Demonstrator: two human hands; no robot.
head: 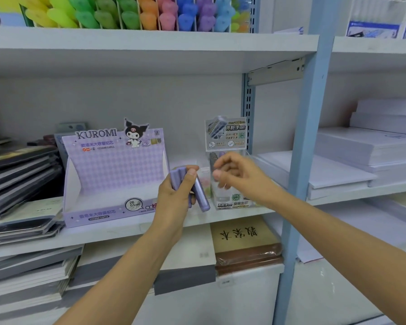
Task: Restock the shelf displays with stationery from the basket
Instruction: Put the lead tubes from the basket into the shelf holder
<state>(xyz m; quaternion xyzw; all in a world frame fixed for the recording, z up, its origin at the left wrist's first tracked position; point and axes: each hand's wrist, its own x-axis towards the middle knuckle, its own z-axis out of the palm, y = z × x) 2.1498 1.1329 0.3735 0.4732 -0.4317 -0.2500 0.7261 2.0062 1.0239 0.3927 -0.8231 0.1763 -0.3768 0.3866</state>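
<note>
Lead tubes: a bundle of lilac plastic pencil-lead tubes is held in the air in front of the white shelf board, one tube slanting down out of the bundle.
Left hand: the left hand grips the bundle, fingers wrapped round it and thumb pressed on top.
Right hand: the right hand, at 3 o'clock from the tubes and apart from them, is blurred with fingers curled; whether they pinch anything cannot be told.
Lilac box: the checked lilac cardboard display box marked KUROMI stands at 9 o'clock, its tray showing no tubes.
Clear box: a clear plastic display box with a printed header card stands behind the right hand.
Markers: bright plastic markers in rainbow colours sit at 12 o'clock on the shelf above.
Notebooks: dark stacked notebooks lie at far 9 o'clock.
Paper: white paper reams lie at far 3 o'clock.
</note>
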